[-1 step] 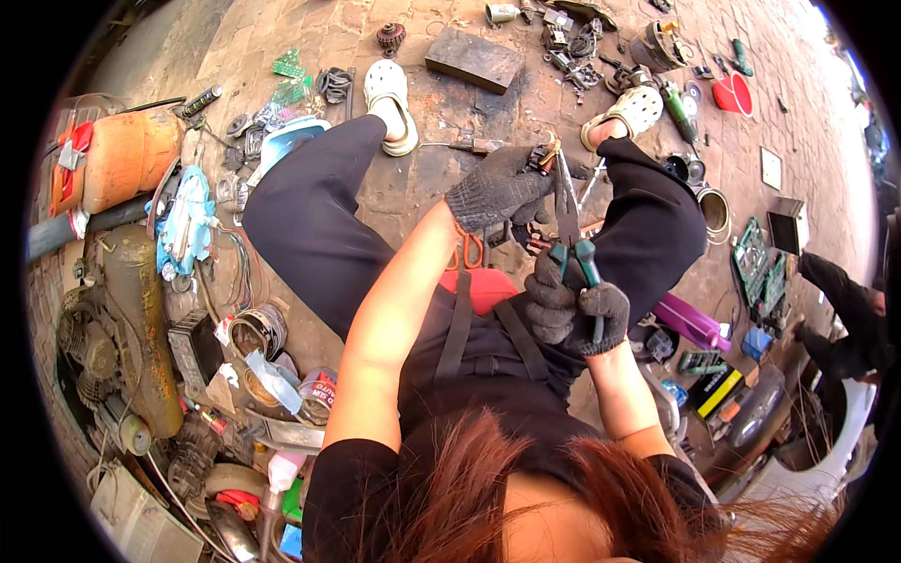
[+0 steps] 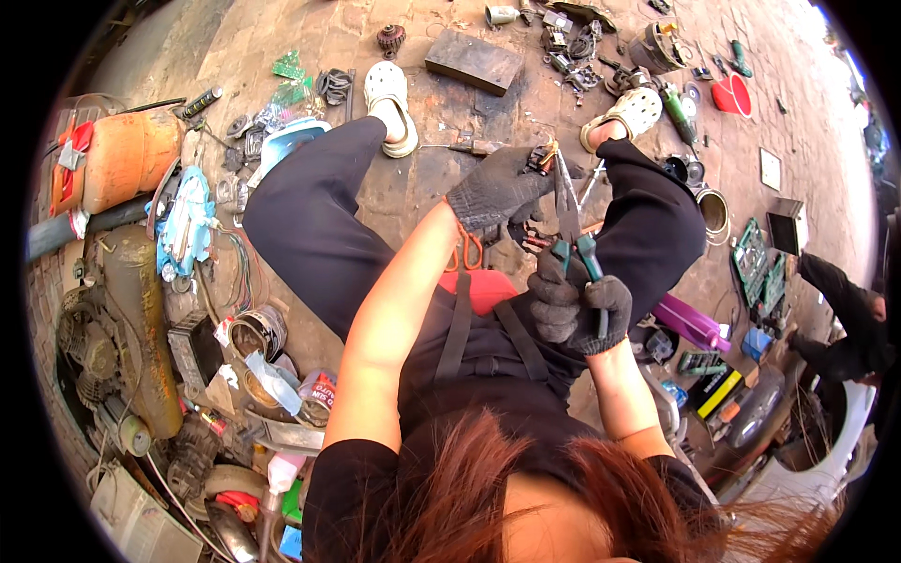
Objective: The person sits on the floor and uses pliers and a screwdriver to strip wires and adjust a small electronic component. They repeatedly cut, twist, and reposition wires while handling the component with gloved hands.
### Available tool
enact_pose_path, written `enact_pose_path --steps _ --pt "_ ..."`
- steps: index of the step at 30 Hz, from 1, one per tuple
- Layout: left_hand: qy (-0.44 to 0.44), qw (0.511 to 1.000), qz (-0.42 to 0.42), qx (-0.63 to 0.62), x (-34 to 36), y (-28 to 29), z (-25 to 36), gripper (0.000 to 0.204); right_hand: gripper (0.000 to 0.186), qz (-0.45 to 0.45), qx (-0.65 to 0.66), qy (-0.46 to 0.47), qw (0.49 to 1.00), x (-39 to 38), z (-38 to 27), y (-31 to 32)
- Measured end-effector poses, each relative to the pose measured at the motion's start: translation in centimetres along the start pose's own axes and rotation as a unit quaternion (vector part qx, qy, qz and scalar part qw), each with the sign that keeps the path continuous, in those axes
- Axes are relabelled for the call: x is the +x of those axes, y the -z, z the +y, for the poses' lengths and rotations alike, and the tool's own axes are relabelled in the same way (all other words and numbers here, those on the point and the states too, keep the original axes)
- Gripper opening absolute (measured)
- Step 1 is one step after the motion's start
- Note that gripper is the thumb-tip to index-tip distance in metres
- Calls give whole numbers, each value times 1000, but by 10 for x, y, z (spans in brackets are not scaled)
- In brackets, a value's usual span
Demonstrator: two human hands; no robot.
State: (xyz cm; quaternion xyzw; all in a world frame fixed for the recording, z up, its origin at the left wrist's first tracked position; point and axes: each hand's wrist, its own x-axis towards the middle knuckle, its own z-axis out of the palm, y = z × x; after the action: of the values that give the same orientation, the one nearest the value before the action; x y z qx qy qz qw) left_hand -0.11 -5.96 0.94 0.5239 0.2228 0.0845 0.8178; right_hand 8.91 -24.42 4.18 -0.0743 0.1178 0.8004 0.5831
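One small dark part (image 2: 541, 159) with a bit of shiny orange on it sticks out at the finger ends of the left hand (image 2: 497, 190). It is up off the ground, out in front of the sitting person (image 2: 507, 399), right by the tip of the pliers (image 2: 568, 206). From here the tip looks like it touches the part, but that spot is too tiny for me to be sure. The left hand is curled tight and holds the part at its fingers. The right hand (image 2: 578, 314) is wrapped around the green handles of the pliers. Those handles are a little way apart, and the long gray nose points away from the person, up to the part. I can't tell if the nose is pinching anything. Some orange loops (image 2: 466, 251), like the ends of scissors, are near the left wrist. A flat metal block (image 2: 474, 61) is on the bricks (image 2: 418, 202), between the two white shoes (image 2: 387, 89) but farther off. A red bowl (image 2: 732, 95) is well over to the right.
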Motion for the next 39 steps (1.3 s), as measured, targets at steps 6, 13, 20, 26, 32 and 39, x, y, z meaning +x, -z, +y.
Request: enact_pose_path --steps 6,13,20,26,32,39 --pt "-68 993 -3 92 4 10 -19 22 38 -71 109 -13 991 2 14 0" --pt "-135 989 -7 56 12 10 -28 36 38 -78 99 23 992 17 26 -11" --pt "-223 973 46 -26 -2 4 -23 40 39 71 -116 45 990 14 24 -21" --pt "-183 970 134 91 -21 -4 -6 35 55 218 -546 95 803 3 13 -22" --pt "-197 962 159 106 -35 -6 0 38 38 226 -882 145 388 -2 -20 -55" --pt "26 986 152 -58 -27 -8 9 38 53 212 -968 113 74 -3 -80 -48"
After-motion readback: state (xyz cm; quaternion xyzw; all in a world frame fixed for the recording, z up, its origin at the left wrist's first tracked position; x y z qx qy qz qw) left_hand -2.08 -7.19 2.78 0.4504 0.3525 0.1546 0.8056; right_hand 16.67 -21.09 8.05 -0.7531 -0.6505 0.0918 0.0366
